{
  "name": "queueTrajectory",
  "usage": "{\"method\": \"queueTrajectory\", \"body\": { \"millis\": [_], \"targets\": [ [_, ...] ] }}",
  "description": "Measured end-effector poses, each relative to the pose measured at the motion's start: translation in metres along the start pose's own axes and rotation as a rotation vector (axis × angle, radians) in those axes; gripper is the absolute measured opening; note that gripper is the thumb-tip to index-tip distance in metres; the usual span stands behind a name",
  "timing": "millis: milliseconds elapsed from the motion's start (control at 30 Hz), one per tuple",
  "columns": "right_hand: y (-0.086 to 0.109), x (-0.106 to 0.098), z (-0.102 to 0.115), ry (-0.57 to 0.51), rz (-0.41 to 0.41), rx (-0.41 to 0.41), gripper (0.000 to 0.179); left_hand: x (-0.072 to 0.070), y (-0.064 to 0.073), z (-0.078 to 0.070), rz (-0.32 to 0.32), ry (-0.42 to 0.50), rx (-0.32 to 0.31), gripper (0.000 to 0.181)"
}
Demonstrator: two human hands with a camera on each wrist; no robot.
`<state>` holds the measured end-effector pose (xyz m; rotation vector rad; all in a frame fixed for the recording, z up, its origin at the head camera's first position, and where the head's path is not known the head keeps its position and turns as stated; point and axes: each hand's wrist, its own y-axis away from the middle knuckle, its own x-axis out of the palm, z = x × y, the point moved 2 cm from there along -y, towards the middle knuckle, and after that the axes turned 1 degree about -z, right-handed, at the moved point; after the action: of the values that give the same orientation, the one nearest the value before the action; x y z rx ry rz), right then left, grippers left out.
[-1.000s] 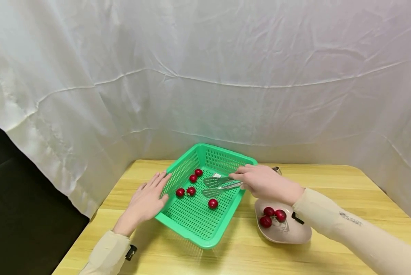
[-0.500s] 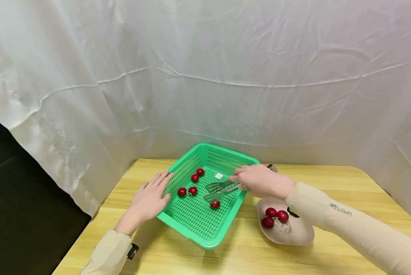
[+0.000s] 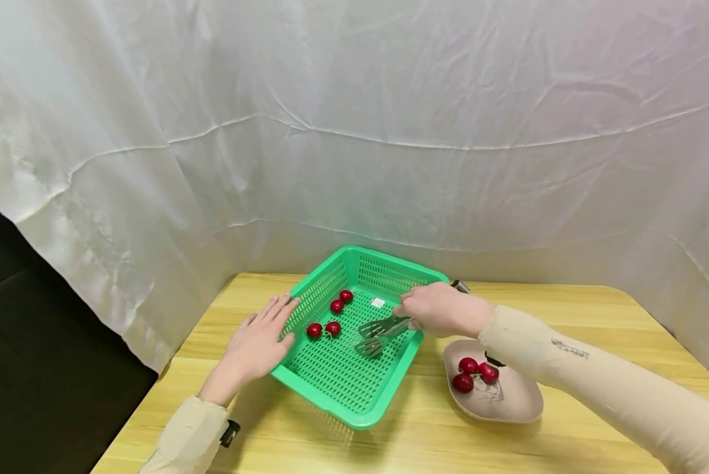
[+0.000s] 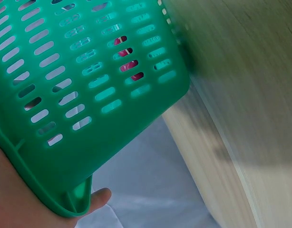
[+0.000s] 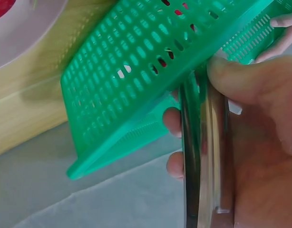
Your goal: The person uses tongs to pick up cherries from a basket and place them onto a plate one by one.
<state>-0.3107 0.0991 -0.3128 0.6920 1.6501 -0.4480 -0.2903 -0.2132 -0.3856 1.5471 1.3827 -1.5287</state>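
Observation:
My right hand (image 3: pixel 443 309) grips metal tongs (image 5: pixel 208 156) over the right rim of a green perforated basket (image 3: pixel 390 392). The tongs' slotted heads (image 3: pixel 384 326) are low inside, close together over the spot of one red fruit, which they mostly hide. Elsewhere in the basket lie several small round, cherry-like red fruits (image 3: pixel 333 328), two with pale strands between them. My left hand (image 3: pixel 256 345) rests on the basket's left rim, fingers straight. In the left wrist view the basket wall (image 4: pixel 117 133) hides most of the inside, with red showing through its slots.
On the wooden table (image 3: pixel 425 441), right of the basket, stands a pale pink dish (image 3: pixel 517 401) with three red fruits (image 3: pixel 463 382), below my right forearm. A small white label (image 3: pixel 378 302) shows in the basket. Behind the table hangs a white curtain (image 3: pixel 390 178).
The tongs have swung down and towards the near right fruit, and their heads have come together over it. My left hand has stayed on the rim.

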Motion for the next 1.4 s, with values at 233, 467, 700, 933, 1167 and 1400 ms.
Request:
{"method": "queueTrajectory", "body": {
  "millis": [233,467,700,933,1167,1400],
  "targets": [
    [-0.006,-0.002,0.002,0.0,0.054,0.025,0.035,0.0,0.0,0.001,0.001,0.004,-0.005,0.065],
    [-0.007,-0.003,0.003,0.037,-0.008,-0.001,0.03,0.0,0.0,0.0,0.0,0.008,-0.006,0.066],
    [-0.004,0.001,0.004,0.048,-0.051,-0.014,0.027,-0.002,0.001,-0.002,0.001,0.009,-0.008,0.065],
    [-0.003,0.006,0.004,0.032,-0.106,-0.022,0.031,-0.001,0.001,-0.003,-0.007,0.013,-0.004,0.065],
    [-0.001,0.008,0.003,0.026,-0.172,-0.034,0.033,0.0,0.001,-0.002,-0.015,0.011,-0.005,0.065],
    [0.002,0.01,0.0,0.034,-0.246,-0.073,0.034,0.0,0.001,-0.002,-0.019,0.008,-0.005,0.065]
  ]
}}
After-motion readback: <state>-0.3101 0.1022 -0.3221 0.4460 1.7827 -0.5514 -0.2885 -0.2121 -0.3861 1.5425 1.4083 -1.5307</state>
